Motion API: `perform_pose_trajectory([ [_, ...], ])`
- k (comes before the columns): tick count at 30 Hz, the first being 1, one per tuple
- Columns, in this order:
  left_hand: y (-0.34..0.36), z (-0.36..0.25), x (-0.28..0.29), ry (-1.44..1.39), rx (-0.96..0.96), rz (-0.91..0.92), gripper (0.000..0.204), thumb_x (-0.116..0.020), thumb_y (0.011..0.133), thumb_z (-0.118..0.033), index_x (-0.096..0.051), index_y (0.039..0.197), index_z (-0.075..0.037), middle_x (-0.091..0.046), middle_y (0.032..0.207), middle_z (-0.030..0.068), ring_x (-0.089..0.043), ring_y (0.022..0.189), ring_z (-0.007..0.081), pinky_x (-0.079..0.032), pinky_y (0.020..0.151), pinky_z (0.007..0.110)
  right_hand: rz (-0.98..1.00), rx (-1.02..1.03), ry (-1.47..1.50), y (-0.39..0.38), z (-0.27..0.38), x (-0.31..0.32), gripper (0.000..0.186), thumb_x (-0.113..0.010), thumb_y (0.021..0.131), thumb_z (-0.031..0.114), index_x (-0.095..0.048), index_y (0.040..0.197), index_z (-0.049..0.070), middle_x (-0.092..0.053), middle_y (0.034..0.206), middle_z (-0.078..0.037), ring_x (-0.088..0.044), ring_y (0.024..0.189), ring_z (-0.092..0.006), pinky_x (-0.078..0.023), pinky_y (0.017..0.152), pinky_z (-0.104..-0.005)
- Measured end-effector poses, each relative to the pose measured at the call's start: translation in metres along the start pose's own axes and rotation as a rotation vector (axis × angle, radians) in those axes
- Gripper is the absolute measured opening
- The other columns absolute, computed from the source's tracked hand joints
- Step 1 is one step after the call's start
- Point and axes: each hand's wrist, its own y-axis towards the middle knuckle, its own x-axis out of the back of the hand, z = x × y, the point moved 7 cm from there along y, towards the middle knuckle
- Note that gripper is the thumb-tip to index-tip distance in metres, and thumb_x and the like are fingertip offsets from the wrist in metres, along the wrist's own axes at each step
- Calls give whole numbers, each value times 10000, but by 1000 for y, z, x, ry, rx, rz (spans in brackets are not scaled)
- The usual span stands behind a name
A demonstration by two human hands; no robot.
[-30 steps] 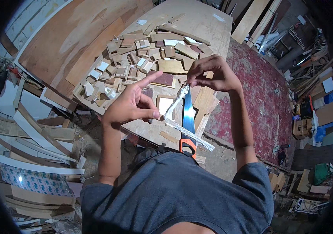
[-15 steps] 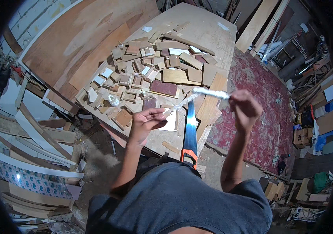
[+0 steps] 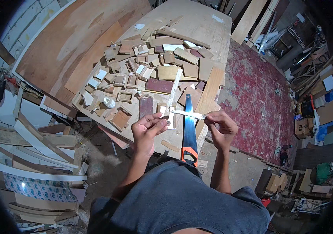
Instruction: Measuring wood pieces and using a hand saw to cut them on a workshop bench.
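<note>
White-smeared along its length, a narrow, straight strip point(image 3: 175, 87), probably wood, rises from the left hand point(image 3: 145, 132), whose thumb and fingers are clamped on its lower end. Its long axis runs away from the person, leaning slightly right toward the far tip, above the bench point(image 3: 203, 23). The right hand point(image 3: 223, 128) pinches a shorter, thin, white-coated stick point(image 3: 188, 114) by its right end; that piece lies nearly level, pointing left, roughly crosswise to the strip. Its free tip comes to the strip's lower part, just beyond the left fingertips, so the left hand is the nearer one to this meeting point; whether the two pieces touch, I cannot tell. Below the stick, a handsaw with a steel blade and orange handle point(image 3: 189, 134) points away from the person, right of the strip.
</note>
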Motion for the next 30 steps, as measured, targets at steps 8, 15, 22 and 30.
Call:
perform_pose_trajectory([
  [8, -8, -20, -16, 26, -148, -7, 352, -710, 835, 81, -589, 1163, 121, -734, 882, 183, -722, 800, 175, -613, 733, 281, 75, 71, -112, -5, 6, -11, 211, -770, 709, -111, -746, 883, 6, -731, 845, -112, -700, 759, -161, -514, 601, -247],
  [15, -9, -26, -20, 27, -182, -13, 400, -722, 833, 70, -566, 1197, 124, -735, 883, 201, -725, 788, 178, -605, 738, 275, 156, 153, -171, -7, 17, -10, 226, -779, 690, -100, -749, 882, 15, -726, 824, -104, -709, 767, -177, -538, 653, -266],
  [22, -13, -28, -25, 108, -174, 10, 448, -737, 817, 71, -552, 1222, 125, -734, 842, 176, -717, 741, 169, -608, 698, 264, -7, -2, -5, -12, 9, -1, 195, -752, 700, -124, -734, 866, -24, -724, 825, -130, -696, 759, -184, -532, 685, -273],
  [30, -21, -32, -36, 154, -197, 43, 497, -731, 828, 70, -515, 1273, 122, -737, 873, 204, -723, 792, 166, -576, 748, 246, 3, -162, -15, -18, 0, -16, 118, -746, 747, -91, -724, 850, -36, -716, 786, -105, -665, 720, -154, -491, 651, -257],
])
